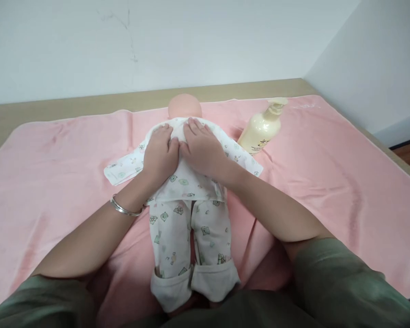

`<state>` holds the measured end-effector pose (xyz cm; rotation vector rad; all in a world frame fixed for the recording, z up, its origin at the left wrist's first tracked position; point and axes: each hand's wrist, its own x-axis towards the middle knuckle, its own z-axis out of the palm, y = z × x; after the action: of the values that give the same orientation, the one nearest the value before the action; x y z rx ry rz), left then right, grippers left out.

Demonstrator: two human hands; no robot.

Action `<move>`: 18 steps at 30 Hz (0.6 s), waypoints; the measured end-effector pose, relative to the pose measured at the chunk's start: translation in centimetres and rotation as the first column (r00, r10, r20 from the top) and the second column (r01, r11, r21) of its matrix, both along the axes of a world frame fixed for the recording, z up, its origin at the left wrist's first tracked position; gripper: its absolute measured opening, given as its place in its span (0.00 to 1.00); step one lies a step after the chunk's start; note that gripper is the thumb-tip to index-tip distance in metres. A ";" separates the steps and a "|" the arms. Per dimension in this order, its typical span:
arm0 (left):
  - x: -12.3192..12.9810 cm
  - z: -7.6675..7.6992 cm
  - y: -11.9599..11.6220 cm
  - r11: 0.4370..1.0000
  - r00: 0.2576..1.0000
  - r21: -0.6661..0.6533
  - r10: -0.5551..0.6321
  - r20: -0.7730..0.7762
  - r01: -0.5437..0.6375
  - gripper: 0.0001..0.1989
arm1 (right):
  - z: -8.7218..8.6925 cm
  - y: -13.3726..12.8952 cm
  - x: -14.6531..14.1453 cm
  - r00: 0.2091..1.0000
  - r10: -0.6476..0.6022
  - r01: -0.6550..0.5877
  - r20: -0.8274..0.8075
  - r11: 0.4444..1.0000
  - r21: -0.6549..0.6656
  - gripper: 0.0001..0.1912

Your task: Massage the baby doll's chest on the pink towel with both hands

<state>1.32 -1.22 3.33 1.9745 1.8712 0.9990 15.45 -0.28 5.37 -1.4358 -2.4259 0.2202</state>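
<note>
As the head camera looks down, a person's left hand [161, 150] and right hand [203, 148] lie side by side on the upper back of a doll [187, 187], which rests, apparently face down, mid-blanket; the fingers are extended and gripping nothing, the palms laid low on the patterned cloth, a placement that likely spreads the pressure; the doll's sleeves angle outward, seemingly keeping its arms from under the hands; a pump bottle [261, 130] stands just beyond the sleeve at right, probably for easy reach, though whether they touch is hard to tell; the pink blanket [314, 159] runs wide to both sides, giving sideways room; beyond the doll's head, its far edge, a wooden strip [140, 104] and the wall [225, 45] limit forward movement.
</note>
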 end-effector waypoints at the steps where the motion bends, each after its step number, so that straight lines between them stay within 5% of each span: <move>1: 0.3 0.2 -0.4 1.000 0.999 0.008 -0.001 -0.035 0.001 0.26 | 0.1 0.7 0.2 1.000 -0.018 0.017 -0.015 0.999 -0.037 0.33; 8: 1.4 0.9 -1.6 0.999 1.000 -0.044 0.014 -0.001 -0.014 0.26 | 0.0 1.3 0.4 0.999 -0.046 0.045 -0.022 0.999 -0.017 0.34; 14: 0.0 -0.2 0.4 0.997 0.992 -0.083 0.017 0.124 -0.006 0.30 | -0.6 -1.5 -0.5 0.997 -0.055 0.047 0.060 0.991 0.122 0.33; 18: -0.5 -1.2 1.1 1.000 0.987 0.000 0.000 0.160 0.000 0.26 | -0.5 -3.0 -0.8 0.998 0.011 -0.016 0.054 0.995 0.094 0.33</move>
<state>0.79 -0.09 2.12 1.8347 1.7857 1.1214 14.67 -3.31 4.87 -1.4014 -2.4545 0.0696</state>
